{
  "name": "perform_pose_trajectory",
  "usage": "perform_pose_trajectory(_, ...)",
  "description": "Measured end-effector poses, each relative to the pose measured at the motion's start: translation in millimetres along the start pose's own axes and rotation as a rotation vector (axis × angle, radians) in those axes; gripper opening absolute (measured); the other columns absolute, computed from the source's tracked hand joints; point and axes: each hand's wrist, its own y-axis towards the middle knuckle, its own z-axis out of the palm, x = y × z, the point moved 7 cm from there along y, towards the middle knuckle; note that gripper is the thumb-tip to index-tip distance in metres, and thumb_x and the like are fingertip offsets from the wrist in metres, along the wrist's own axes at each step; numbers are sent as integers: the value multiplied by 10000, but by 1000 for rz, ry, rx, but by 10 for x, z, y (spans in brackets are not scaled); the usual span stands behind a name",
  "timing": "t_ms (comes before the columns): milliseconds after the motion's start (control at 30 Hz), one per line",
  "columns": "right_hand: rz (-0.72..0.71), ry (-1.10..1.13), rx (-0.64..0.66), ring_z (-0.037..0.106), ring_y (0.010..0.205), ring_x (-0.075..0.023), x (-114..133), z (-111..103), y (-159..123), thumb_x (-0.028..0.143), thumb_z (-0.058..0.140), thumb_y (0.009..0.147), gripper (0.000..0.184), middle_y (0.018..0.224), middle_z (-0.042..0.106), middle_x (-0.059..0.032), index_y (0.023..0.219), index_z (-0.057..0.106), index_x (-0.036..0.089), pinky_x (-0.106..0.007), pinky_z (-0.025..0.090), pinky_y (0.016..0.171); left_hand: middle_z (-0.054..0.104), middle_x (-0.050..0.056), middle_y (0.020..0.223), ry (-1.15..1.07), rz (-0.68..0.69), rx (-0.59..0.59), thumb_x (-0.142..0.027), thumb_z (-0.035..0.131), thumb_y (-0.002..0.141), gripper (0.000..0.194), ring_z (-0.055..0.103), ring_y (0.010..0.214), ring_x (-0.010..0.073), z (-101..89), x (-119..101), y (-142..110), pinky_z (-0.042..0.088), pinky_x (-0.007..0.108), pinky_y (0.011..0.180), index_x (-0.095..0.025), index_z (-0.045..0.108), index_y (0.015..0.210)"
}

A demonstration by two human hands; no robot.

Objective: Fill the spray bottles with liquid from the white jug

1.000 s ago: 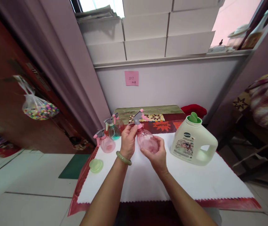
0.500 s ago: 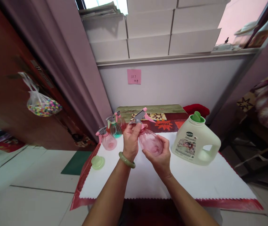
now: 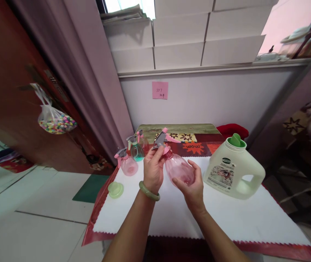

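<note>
Above the white cloth, my right hand (image 3: 195,193) wraps round the clear pink body of a spray bottle (image 3: 179,168), which leans to the left. My left hand (image 3: 154,169), with a green bangle on its wrist, pinches the collar of the grey and pink spray head (image 3: 163,140). Between collar and body a reddish neck shows; whether the head is fully off the threads I cannot tell. To the left lie a pink spray bottle (image 3: 129,166), a teal one (image 3: 137,151) and another pink one (image 3: 143,143) behind.
A large cream detergent jug (image 3: 233,171) with a green spout stands right of my hands. A pale green cap (image 3: 115,190) lies at the cloth's left edge. The white cloth (image 3: 177,218) covers a small table against the wall. A bag of coloured beads (image 3: 57,122) hangs from the door.
My left hand and the spray head have shifted slightly up and away from the bottle body, so more of the neck shows. My right hand keeps its hold. The whole view has shifted slightly.
</note>
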Motion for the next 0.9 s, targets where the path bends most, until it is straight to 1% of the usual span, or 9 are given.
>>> perform_pose_trajectory(67,97,55,68,696,1009,-297,-41,34,-9,500,952,531,1001,1214,665,-114,1370,466,247,-459,583,876,769,44,854,12,-3,9,-351,931,672,335,744,818,172,-8,-5,21,580,324,853,-159,720,849)
perform_pose_trajectory(133,162,107,134,700,990,-295,-37,74,-29,488,966,507,1076,1217,654,-110,1407,419,266,-442,594,836,772,48,839,28,0,17,-365,922,686,338,738,753,165,-13,-16,39,586,325,816,-158,712,851)
perform_pose_trajectory(233,208,160,202,681,1086,-310,26,133,-65,453,996,441,1206,1309,603,-122,1451,357,292,-438,589,870,772,53,814,50,20,25,-394,906,708,346,740,724,173,-5,-49,49,589,331,792,-154,700,846)
perform_pose_trajectory(333,169,160,230,649,1177,-312,110,167,-92,449,1005,410,1274,1402,542,-127,1469,307,326,-446,569,932,776,60,833,62,37,23,-413,900,712,360,748,745,181,18,-91,33,588,337,809,-152,691,844)
perform_pose_trajectory(433,76,83,193,664,1100,-284,158,132,-104,466,975,489,1132,1349,567,-110,1419,346,320,-434,571,901,776,56,846,42,14,31,-416,897,717,357,749,763,180,56,-109,-7,588,346,831,-157,688,846)
perform_pose_trajectory(533,-9,-34,92,662,1010,-264,159,25,-117,472,949,542,945,1255,603,-87,1318,443,284,-407,577,840,777,57,866,34,13,26,-421,879,741,334,742,786,173,84,-132,-64,581,352,861,-160,699,846)
perform_pose_trajectory(633,-137,-130,-5,633,1114,-296,185,-80,-151,475,954,542,943,1321,582,-113,1330,481,261,-440,564,920,777,48,877,46,54,2,-410,881,741,320,747,854,187,104,-169,-132,570,352,887,-168,718,872)
perform_pose_trajectory(733,-300,-181,-40,600,1220,-328,245,-114,-194,479,938,597,961,1393,555,-148,1397,462,243,-500,525,1021,779,49,890,20,81,-21,-413,899,714,342,746,874,197,128,-178,-198,566,364,905,-173,730,889)
perform_pose_trajectory(900,-698,-348,-127,572,1271,-353,513,-97,-288,425,928,664,924,1364,568,-156,1435,446,260,-587,480,1079,776,34,886,-9,109,-51,-382,918,691,349,731,840,165,131,-148,-264,564,326,886,-171,744,908)
